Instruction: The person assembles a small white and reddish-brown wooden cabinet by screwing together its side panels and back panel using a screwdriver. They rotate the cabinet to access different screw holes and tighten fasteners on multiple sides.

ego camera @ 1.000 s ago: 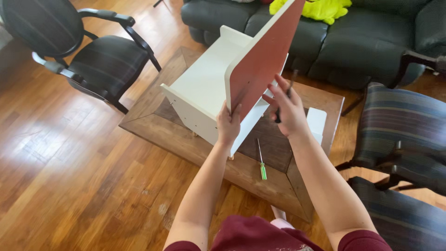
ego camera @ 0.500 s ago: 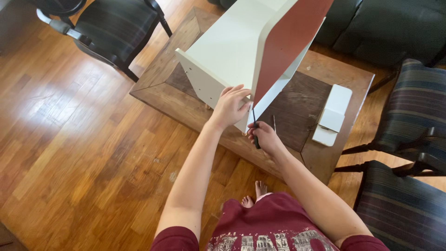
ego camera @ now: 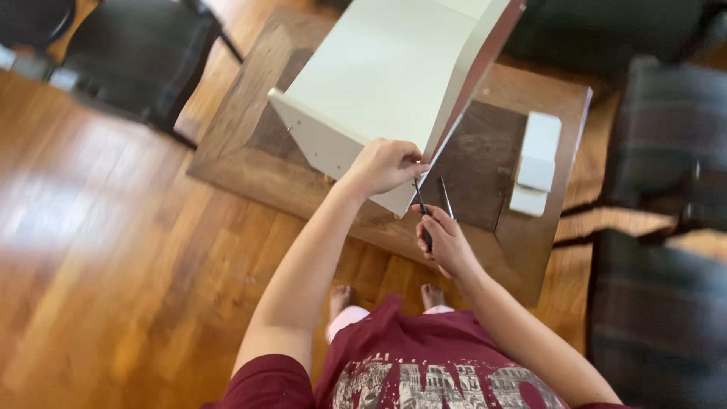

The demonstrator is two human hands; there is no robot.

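Our left-hand fingers (ego camera: 405, 155) are curled tight over the near corner of the cream-white flat-pack furniture panel assembly (ego camera: 379, 76), thumb side pressing where the cream board meets the dark red side board (ego camera: 485, 68). Left hand (ego camera: 382, 167) is closed on that corner, bracing it.

Our right hand (ego camera: 447, 242) sits just below and slightly right of the left fingers, closed around the dark handle of a slim screwdriver (ego camera: 422, 212). Its shaft points up toward the left fingertips, tip at or just short of the panel edge; contact is too blurred to call. A second thin dark rod (ego camera: 447, 198) rises beside it from the same grip; we cannot tell what it is.

The assembly rests tilted on the low brown wooden coffee table (ego camera: 553, 250), which extends under and beyond both hands. To the right of our right fingers, well apart, lie two small white rectangular blocks (ego camera: 536, 163) on the tabletop. Black chair (ego camera: 144, 60) far left of the left fingers, striped chairs (ego camera: 666, 151) far right.

Judgement: we are at the fastening step, lining the driver up with a fixing at the corner joint. Next move calls for seating the tip squarely in the fastener, keeping the left grip firm so the boards stay aligned, and pushing along the shaft axis to avoid slipping off toward the left fingers.
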